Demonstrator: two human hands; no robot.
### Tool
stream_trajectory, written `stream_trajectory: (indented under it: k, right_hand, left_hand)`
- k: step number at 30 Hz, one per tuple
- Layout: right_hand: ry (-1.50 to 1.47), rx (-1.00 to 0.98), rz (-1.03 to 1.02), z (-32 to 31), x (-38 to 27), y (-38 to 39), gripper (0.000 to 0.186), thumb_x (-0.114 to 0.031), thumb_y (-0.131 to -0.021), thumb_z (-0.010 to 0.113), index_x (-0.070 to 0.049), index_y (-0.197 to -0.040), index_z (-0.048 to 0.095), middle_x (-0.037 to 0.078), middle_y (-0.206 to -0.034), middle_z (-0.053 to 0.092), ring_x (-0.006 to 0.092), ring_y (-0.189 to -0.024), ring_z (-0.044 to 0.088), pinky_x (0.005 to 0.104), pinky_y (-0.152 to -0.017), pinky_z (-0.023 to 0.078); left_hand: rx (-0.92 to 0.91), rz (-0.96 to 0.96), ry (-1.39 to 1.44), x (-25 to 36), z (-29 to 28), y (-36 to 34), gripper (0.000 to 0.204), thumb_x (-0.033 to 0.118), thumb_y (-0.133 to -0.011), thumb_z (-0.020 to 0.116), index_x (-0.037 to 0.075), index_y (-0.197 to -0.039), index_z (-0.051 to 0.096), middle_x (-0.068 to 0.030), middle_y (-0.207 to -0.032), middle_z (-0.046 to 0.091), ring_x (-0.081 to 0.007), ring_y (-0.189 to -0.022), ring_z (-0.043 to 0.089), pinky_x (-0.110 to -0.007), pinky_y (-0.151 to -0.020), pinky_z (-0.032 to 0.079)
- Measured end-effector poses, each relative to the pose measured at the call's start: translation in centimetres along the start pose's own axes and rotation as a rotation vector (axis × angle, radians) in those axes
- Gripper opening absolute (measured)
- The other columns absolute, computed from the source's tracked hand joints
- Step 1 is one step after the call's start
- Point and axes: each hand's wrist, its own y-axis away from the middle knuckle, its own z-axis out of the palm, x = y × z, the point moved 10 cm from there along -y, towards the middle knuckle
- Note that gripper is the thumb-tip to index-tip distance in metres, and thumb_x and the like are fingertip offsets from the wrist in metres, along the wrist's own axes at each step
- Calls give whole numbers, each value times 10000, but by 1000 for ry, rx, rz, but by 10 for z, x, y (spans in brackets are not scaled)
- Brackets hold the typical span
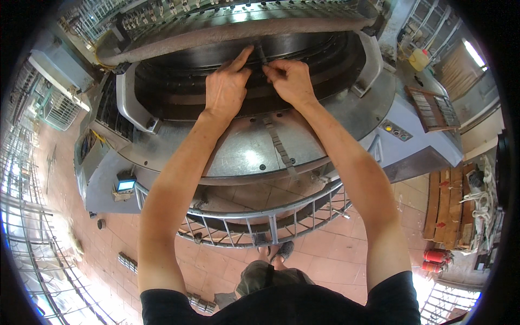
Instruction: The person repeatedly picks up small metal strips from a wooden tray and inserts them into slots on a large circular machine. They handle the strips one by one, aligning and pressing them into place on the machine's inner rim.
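Note:
Both my hands reach into the opening of a large round machine, a circular knitting machine by its look, under its thick upper rim [238, 40]. My left hand [226, 89] has its index finger stretched up toward the dark inner cylinder [203, 52], the other fingers partly curled. My right hand [291, 81] is closed in a pinch beside a narrow grey strip [261, 53] between the hands. What the pinch holds is too small to make out. Below the hands, a narrow banded strip [277, 142] lies across the metal plate [238, 151].
Metal brackets [374, 65] flank the opening. A curved railing [273, 227] stands between the machine and my feet. Buttons sit on a right-hand panel [395, 130], a small lit screen [126, 185] at left. Red fire extinguishers [434, 260] and a wooden pallet [447, 206] are at right.

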Motion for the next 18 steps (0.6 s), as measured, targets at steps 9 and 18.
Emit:
stream_trajectory:
  k: [9, 18]
  right_hand:
    - [5, -8, -3, 0, 0, 0, 188, -156, -904, 719, 17, -962, 764, 126, -742, 733, 162, -659, 683, 307, -652, 519]
    - [39, 17, -29, -1, -2, -1, 188, -159, -902, 717, 13, -961, 765, 133, -747, 737, 183, -666, 700, 316, -653, 529]
  left_hand:
    - [-37, -6, -14, 0, 5, 0, 232, -106, -645, 644, 7, -833, 722, 5, -1468, 563, -298, -956, 716, -415, -779, 598]
    - [-33, 6, -13, 2, 5, -1, 219, -103, -659, 634, 6, -825, 727, -1, -1477, 555, -302, -972, 715, -419, -808, 595]
